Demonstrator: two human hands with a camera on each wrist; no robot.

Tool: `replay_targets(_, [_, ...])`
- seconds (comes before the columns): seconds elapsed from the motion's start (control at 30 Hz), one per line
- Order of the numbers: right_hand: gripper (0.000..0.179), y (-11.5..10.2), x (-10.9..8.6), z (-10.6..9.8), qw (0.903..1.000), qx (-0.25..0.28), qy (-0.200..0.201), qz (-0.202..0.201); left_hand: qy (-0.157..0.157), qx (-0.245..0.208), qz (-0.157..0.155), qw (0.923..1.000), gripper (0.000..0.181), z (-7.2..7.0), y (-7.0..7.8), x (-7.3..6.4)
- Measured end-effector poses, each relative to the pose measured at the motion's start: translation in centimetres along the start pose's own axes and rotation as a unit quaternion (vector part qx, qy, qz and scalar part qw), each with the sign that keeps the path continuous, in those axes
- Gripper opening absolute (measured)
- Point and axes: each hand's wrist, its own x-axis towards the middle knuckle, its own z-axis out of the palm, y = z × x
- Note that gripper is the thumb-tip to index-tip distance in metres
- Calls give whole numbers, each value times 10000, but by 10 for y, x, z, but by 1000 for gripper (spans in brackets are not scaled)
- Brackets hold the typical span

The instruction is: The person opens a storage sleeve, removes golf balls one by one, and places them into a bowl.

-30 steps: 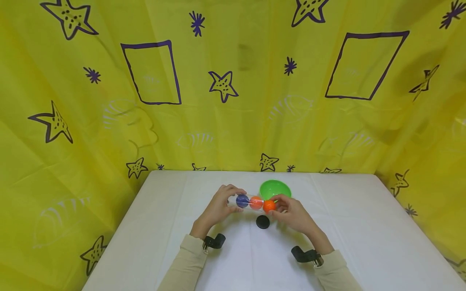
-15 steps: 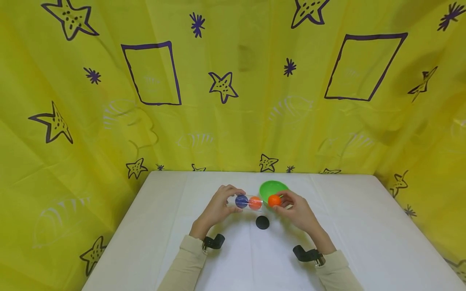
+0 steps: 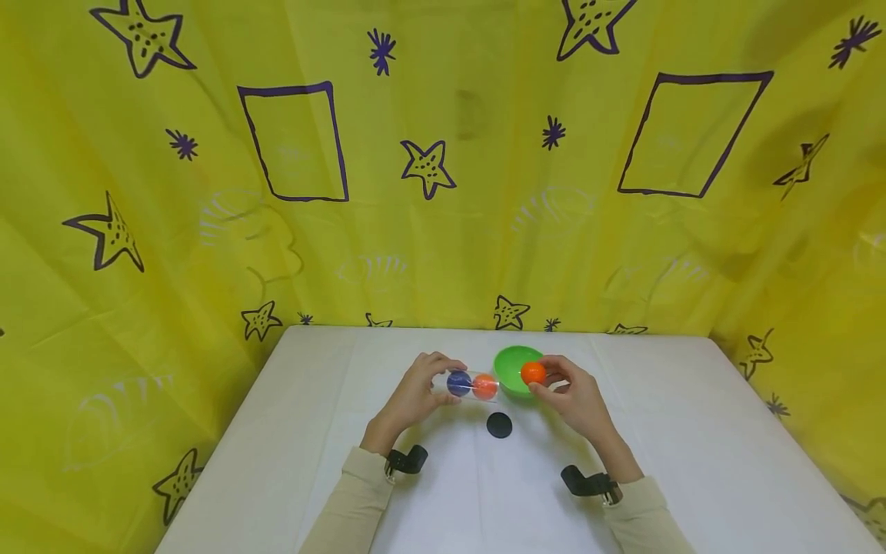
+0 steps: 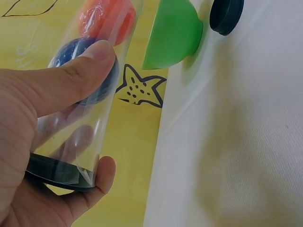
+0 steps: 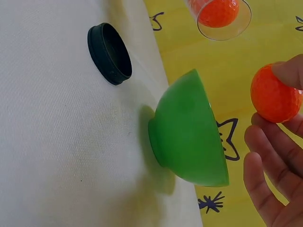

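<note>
My left hand [image 3: 414, 391] grips a clear plastic tube [image 4: 97, 127] with a black base. Inside it sit a dark blue ball [image 3: 459, 383] and an orange ball [image 3: 485, 387], the orange one nearer the tube's uncapped end. Between thumb and fingers, my right hand [image 3: 573, 396] pinches a second orange ball [image 5: 274, 94], dimpled like a golf ball. That ball is held above the right side of a green bowl [image 5: 189, 135], apart from the tube. The bowl's inside is partly hidden by the ball and hand in the head view.
A black round cap [image 3: 499, 425] lies on the white table [image 3: 443, 492] in front of the bowl. Behind the table hangs a yellow curtain [image 3: 471, 246] with star drawings. Each wrist wears a black camera mount [image 3: 408, 459].
My right hand has drawn its orange ball away from the tube's mouth, rightward and over the green bowl. The left hand and tube have stayed nearly still.
</note>
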Motion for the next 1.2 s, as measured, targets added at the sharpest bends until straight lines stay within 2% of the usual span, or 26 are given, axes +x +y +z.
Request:
replay_targets(0.4, [47,6,3,2,9993,-186,300,-97,7,88,-38,10000,48,2,-1,0])
replay_targets(0.77, [39,14,21,5,9989,-272,344,-155,13,160,-3,9999,48,0,0,0])
replay_targets(0.93, [38,17,29,5,9991,-274,308,-131,1,112,-6,9999,48,-1,0,0])
replay_targets(1.2, [41,21,36,9,9996,-266,-1,126,34,48,-44,10000,47,0,0,-1])
